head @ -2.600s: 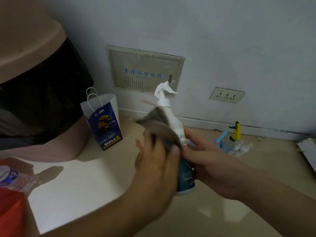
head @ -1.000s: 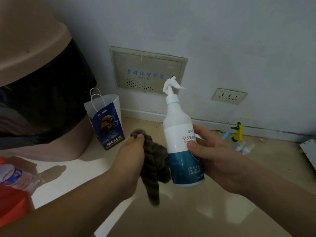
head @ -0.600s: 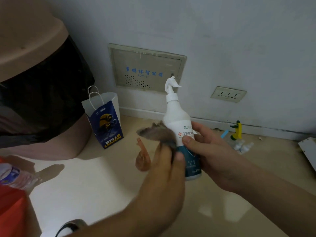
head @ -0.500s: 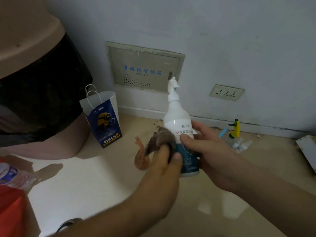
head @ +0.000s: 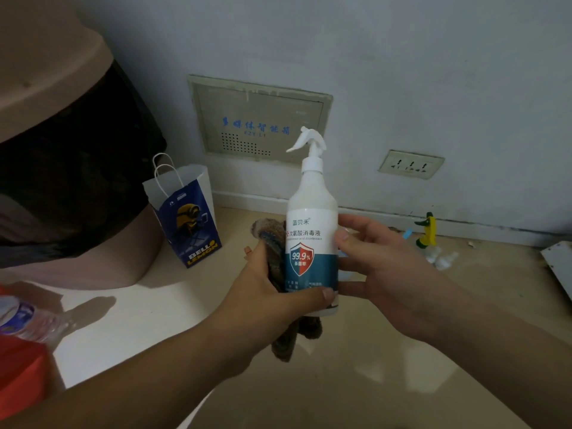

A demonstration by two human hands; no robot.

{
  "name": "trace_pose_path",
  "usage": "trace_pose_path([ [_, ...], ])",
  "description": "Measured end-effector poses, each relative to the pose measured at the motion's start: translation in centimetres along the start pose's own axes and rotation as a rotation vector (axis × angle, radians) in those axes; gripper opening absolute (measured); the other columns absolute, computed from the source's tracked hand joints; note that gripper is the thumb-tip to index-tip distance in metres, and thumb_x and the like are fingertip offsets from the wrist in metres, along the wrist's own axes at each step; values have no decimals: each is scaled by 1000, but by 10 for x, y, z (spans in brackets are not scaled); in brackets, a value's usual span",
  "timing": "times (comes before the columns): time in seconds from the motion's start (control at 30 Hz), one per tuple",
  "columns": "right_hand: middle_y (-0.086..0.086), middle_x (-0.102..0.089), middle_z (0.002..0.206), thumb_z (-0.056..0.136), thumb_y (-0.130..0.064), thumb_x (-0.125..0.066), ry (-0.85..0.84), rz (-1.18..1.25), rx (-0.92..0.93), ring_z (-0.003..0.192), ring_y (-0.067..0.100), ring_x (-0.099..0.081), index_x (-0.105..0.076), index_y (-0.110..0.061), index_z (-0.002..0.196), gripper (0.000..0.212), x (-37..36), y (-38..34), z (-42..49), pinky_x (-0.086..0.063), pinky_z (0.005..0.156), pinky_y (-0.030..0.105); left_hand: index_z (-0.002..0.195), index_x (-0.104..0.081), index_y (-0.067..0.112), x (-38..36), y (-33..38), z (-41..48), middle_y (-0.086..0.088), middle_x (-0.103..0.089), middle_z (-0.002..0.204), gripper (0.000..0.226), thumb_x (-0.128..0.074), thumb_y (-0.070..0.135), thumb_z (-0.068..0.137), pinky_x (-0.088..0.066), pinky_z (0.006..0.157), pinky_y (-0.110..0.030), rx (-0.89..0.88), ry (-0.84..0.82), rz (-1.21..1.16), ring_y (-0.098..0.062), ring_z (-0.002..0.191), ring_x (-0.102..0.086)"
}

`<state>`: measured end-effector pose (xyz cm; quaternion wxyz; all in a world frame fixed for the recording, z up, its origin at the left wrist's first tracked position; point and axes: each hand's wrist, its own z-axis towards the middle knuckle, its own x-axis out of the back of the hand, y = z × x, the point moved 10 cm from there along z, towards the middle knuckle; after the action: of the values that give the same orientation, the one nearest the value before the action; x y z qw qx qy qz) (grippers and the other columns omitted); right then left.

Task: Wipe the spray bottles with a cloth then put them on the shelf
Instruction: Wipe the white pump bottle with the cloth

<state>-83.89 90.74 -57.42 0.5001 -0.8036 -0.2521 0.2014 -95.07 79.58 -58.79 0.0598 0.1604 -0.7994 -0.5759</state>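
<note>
Spray bottle (head: 312,243) upright in the air above the floor (head: 371,385), both hands on it, cloth against its side.

Pale wall (head: 402,57) fills the back, and a pink bin (head: 46,72) with a black liner looms at far left. A grey wall panel (head: 260,119) with blue lettering sits behind the bottle's white trigger head, which points left. There's a blue-and-white paper bag (head: 185,218) standing on the floor beside the bin. Now the hands: the right grip (head: 387,274) is wrapped round the bottle from the right, thumb on the label's edge, fingers behind. The left grip (head: 263,305) clamps the striped brown cloth (head: 270,239) to the bottle's left side, thumb laid across the lower front, and the cloth's tail hangs below the base. Off right there's a wall socket (head: 411,164), and under it some small bottles (head: 433,252) by the skirting, one with a yellow-green sprayer.
</note>
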Motion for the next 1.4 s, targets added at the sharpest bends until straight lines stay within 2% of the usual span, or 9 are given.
trace_pose_path([
  [0.2, 5, -76, 125, 95, -38, -62, -191, -63, -92, 119, 27, -70, -66, -18, 135, 44, -11, 7, -2, -57, 101, 49, 132, -50, 42, -3, 0, 1, 7, -73, 118, 72, -87, 18, 76, -58, 97, -45, 23, -87, 14, -18, 110, -71],
  [0.43, 4, -76, 124, 89, -39, -72, -168, -103, -78, 116, 26, -72, -62, -19, 136, 52, -21, 16, -3, -57, 100, 55, 118, -51, 38, -5, 23, 6, 8, -74, 103, 62, -82, 2, 78, -59, 68, -17, -86, -59, 168, -5, 92, -74],
  [0.53, 7, -77, 120, 81, -39, -77, -108, -12, -91, 110, 27, -74, -60, -16, 133, 59, -20, 15, -2, -62, 91, 51, 129, -47, 37, -13, 49, -5, 5, -64, 119, 67, -76, 1, 81, -63, 78, -32, -313, 22, 298, -12, 103, -70],
  [0.63, 7, -77, 115, 90, -31, -77, -63, -32, -139, 108, 28, -74, -62, -16, 132, 46, -16, 24, -1, -62, 88, 51, 160, -16, 38, -44, 43, -31, 16, -17, 165, 98, -69, 20, 80, -34, 122, -41, -509, 81, 669, -16, 155, -19],
  [0.7, 7, -77, 115, 94, -25, -74, -23, -62, -163, 108, 27, -73, -62, -19, 133, 41, -10, 29, -1, -62, 90, 54, 160, -2, 43, -54, 32, -37, 25, 7, 167, 102, -64, 26, 81, -16, 128, -39, -469, 43, 674, -9, 157, 10],
  [0.87, 5, -78, 116, 94, -32, -73, -78, -20, -112, 107, 26, -75, -65, -19, 128, 37, -19, 19, -6, -62, 90, 54, 139, -44, 47, -16, 33, 5, 9, -69, 123, 65, -65, 8, 91, -62, 89, -42, -216, -57, 138, -12, 110, -70],
  [1.07, -1, -79, 111, 94, -42, -71, 25, -69, -124, 102, 21, -74, -65, -30, 129, 37, -10, 20, -5, -59, 80, 43, 147, -18, 54, -49, 17, -31, 35, -27, 137, 96, -74, 35, 72, -52, 100, -23, -345, 50, 514, 5, 126, -49],
  [1.3, 9, -73, 118, 85, -59, -71, -23, -18, -149, 96, 28, -74, -59, -23, 128, 57, -15, 17, -9, -64, 74, 44, 115, -45, 49, -8, 17, 11, 17, -69, 103, 69, -93, 32, 68, -56, 61, -13, -98, 71, 183, 7, 88, -69],
  [1.4, 10, -72, 107, 91, -64, -58, 9, -152, -69, 96, 28, -73, -64, -19, 119, 54, -3, 1, -4, -62, 72, 39, 121, -47, 47, -6, 5, 7, 16, -70, 103, 76, -95, 32, 64, -64, 68, -26, 17, 36, 113, -3, 91, -72],
])
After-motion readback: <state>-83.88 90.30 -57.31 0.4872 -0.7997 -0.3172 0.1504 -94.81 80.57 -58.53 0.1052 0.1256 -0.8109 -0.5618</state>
